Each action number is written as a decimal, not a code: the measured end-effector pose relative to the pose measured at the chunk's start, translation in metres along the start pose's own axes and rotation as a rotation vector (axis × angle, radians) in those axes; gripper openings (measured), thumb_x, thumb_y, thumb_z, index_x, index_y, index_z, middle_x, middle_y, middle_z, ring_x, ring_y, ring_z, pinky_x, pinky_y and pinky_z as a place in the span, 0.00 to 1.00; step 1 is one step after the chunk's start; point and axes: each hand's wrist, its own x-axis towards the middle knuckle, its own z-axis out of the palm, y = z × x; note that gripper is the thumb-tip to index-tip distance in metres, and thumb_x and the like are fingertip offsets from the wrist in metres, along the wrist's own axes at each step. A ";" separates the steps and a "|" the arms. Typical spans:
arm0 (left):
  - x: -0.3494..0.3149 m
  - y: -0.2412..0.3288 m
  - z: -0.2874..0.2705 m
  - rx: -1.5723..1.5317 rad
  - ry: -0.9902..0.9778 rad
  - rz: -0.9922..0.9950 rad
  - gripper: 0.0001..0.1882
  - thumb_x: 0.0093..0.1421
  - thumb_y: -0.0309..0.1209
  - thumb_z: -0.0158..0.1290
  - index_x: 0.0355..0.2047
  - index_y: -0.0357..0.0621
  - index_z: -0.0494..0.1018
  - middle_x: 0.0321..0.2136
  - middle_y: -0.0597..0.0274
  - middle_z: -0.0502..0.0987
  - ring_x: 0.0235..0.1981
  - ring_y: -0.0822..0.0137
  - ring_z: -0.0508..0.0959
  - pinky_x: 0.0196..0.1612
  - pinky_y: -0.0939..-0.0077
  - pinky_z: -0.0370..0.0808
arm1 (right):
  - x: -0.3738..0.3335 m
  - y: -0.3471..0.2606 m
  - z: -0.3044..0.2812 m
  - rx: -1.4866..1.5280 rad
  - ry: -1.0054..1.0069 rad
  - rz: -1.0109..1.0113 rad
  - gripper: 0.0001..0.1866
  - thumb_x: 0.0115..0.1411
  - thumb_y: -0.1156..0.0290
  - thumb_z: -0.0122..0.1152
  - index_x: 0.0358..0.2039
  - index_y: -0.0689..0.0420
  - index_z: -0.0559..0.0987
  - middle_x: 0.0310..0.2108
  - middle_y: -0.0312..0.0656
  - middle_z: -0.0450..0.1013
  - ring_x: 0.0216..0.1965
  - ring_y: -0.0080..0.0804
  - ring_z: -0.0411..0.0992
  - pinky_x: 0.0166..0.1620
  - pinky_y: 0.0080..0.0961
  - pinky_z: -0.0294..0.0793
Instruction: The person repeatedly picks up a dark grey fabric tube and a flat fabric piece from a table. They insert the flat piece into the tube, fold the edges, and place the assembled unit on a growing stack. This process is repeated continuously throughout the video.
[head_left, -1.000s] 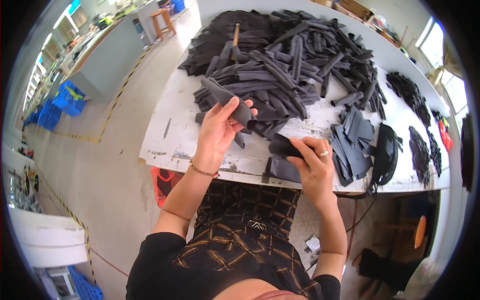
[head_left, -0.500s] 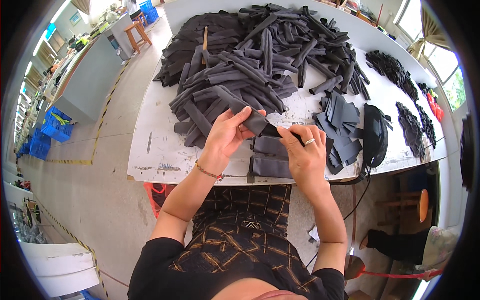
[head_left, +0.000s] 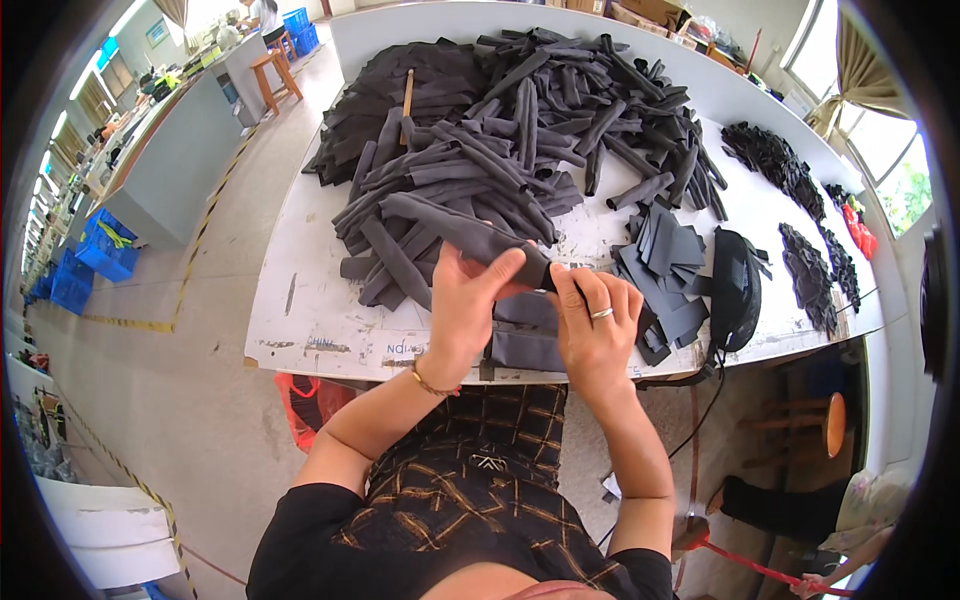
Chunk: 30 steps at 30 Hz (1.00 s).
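A dark grey fabric sleeve [head_left: 440, 222] slants over the table's near part. My left hand [head_left: 467, 305] is closed round its near end, thumb on top. At that end my right hand [head_left: 598, 325] pinches a black strip [head_left: 549, 277], which meets the sleeve's mouth; most of it is hidden by fingers and cloth. Just below my hands, two flat dark grey fabric pieces [head_left: 527, 348] lie by the table edge. Beyond the sleeve rises a large heap of similar sleeves [head_left: 470, 165].
Loose flat grey panels [head_left: 672, 252] and a black mesh pouch [head_left: 737, 295] lie to the right. Small black pieces [head_left: 780, 165] form piles farther right. A wooden stick [head_left: 408, 95] stands in the heap. A red bag [head_left: 300, 405] hangs below the table edge. At lower right, a person holds a red pole [head_left: 750, 568].
Less of the black strip shows between my hands, and my right hand sits closer to the sleeve's end. My left hand has turned further over the sleeve. The view has shifted slightly.
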 end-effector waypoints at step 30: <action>0.020 -0.005 -0.015 -0.485 -0.191 -0.225 0.17 0.73 0.42 0.40 0.47 0.43 0.70 0.45 0.46 0.79 0.55 0.56 0.75 0.59 0.58 0.70 | -0.007 -0.022 0.027 0.311 -0.124 0.185 0.14 0.50 0.81 0.66 0.38 0.60 0.75 0.43 0.48 0.70 0.39 0.49 0.71 0.41 0.41 0.72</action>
